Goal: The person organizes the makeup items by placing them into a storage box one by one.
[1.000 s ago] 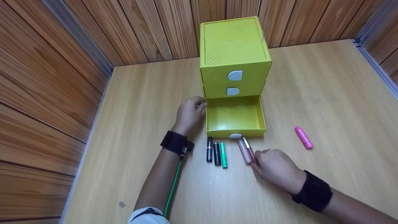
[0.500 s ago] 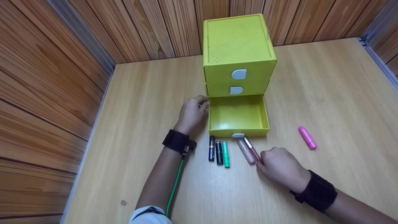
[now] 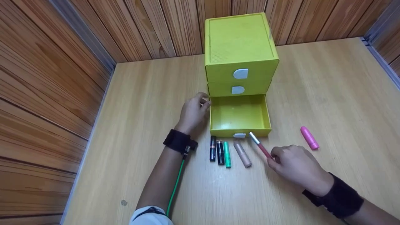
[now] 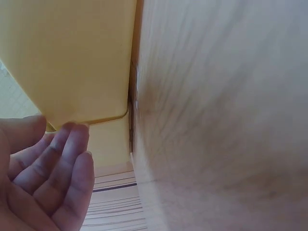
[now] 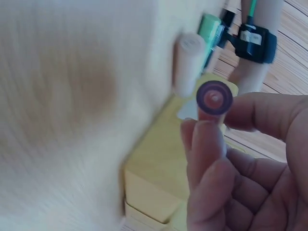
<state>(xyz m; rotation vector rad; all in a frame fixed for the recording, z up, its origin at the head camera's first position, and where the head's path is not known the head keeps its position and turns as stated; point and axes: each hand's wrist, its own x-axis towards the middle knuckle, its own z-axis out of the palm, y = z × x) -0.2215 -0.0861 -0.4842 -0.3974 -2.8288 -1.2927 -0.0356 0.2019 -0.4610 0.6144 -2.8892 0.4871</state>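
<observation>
My right hand pinches a slim lip gloss tube with a silver cap and red body by its lower end, between thumb and fingers. Seen end-on in the right wrist view, the lip gloss shows its round base. Just left of it on the table lies a mauve tube. At the left side of the pulled-out bottom drawer is my left hand. Its fingers bend loosely by the yellow wall and hold nothing visible; whether they touch it I cannot tell.
Two black tubes and a green tube lie in front of the drawer. A pink tube lies to the right. The yellow drawer unit stands against the wood-panelled wall.
My right hand has drawn the lip gloss to the right, away from the mauve tube, which now lies apart and slightly further left. My left hand stays by the drawer.
</observation>
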